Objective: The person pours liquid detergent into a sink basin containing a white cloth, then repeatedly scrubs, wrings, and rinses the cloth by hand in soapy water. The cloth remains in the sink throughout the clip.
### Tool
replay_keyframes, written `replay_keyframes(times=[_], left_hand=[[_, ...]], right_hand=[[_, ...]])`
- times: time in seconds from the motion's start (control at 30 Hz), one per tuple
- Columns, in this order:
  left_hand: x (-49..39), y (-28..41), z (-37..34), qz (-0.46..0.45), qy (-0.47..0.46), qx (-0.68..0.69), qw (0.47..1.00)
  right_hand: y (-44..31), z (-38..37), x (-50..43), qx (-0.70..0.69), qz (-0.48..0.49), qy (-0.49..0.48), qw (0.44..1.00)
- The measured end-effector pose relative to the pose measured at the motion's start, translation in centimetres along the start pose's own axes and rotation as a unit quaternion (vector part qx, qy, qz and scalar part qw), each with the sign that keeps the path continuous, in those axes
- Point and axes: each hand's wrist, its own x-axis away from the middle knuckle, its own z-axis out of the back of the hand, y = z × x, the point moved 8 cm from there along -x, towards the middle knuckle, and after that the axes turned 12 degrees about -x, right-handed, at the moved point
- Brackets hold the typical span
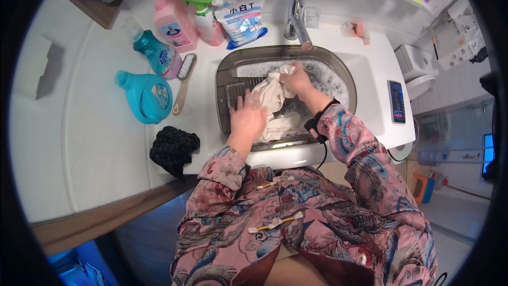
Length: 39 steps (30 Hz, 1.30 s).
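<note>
A grey translucent plastic washbasin (353,83) with a ribbed washboard part (236,94) at its left sits in the white sink, holding sudsy water. Wet white cloth (270,95) lies bunched across the ribs and the water. My right hand (297,80) grips the cloth's upper end with curled fingers. Flat on the cloth's left edge and the ribbed part rests my left hand (249,117), its fingers spread. Above the basin's far rim is a chrome faucet (297,20).
Left of the basin stand a blue detergent bottle (149,97), a teal bottle (158,53), a pink bottle (174,26), a spray bottle (208,24) and a refill pouch (244,20). A scrub brush (184,79) and black cloth (174,149) lie nearby. A phone (396,101) lies right.
</note>
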Motion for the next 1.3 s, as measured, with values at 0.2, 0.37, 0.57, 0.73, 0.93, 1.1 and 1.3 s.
replay_keyframes(times=[0.2,0.37,0.57,0.73,0.93,1.1,1.3], left_hand=[[-0.5,-1.0,-2.8,-0.033,-0.076,0.009,0.997],[-1.1,-2.0,-3.7,-0.026,-0.041,0.142,0.989],[-1.3,-3.0,-3.6,-0.001,-0.019,0.215,0.977],[-1.8,-3.5,-4.1,0.001,-0.028,0.27,0.962],[-1.7,-3.5,-3.8,-0.003,-0.031,0.276,0.961],[-2.1,-3.3,-4.3,-0.008,-0.089,0.29,0.953],[-2.1,-3.2,-3.7,0.005,-0.049,0.234,0.971]], right_hand=[[-5.8,-6.3,7.5,0.132,0.145,-0.112,0.974],[-5.7,-8.5,7.3,0.334,0.214,-0.217,0.892],[-3.2,-5.0,1.6,0.284,0.04,-0.084,0.954],[-2.7,-6.5,6.4,0.282,0.114,-0.197,0.932],[-1.5,-3.5,1.7,0.301,-0.008,-0.064,0.951],[-6.1,-8.0,9.1,0.185,0.27,-0.216,0.92],[-7.3,-4.7,3.6,0.38,0.021,-0.035,0.924]])
